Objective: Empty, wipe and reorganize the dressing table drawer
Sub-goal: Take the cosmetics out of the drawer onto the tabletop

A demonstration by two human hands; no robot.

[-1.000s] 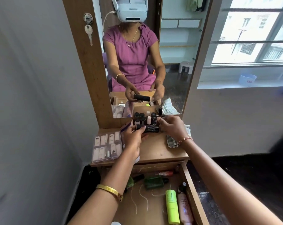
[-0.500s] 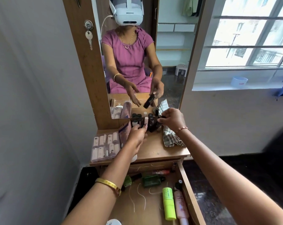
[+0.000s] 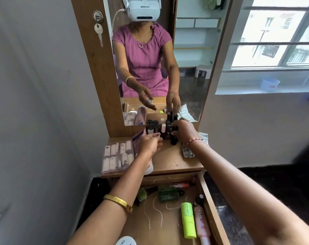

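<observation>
The dressing table drawer stands pulled out below the table top. In it lie a neon green tube, a pink tube, a green bottle, a red item and loose strings. At the foot of the mirror, my right hand grips a black tube that stands upright among several small bottles. Just left of those bottles my left hand hovers with relaxed fingers and holds nothing.
A clear pack of white tubes lies on the table's left side, with a purple packet leaning behind it. A checked cloth lies at the right edge under my right wrist. A white lid sits at the drawer's front.
Both hands held the black tube level; my left hand let go, and my right hand tilted it up and stood it among the bottles by the mirror.
</observation>
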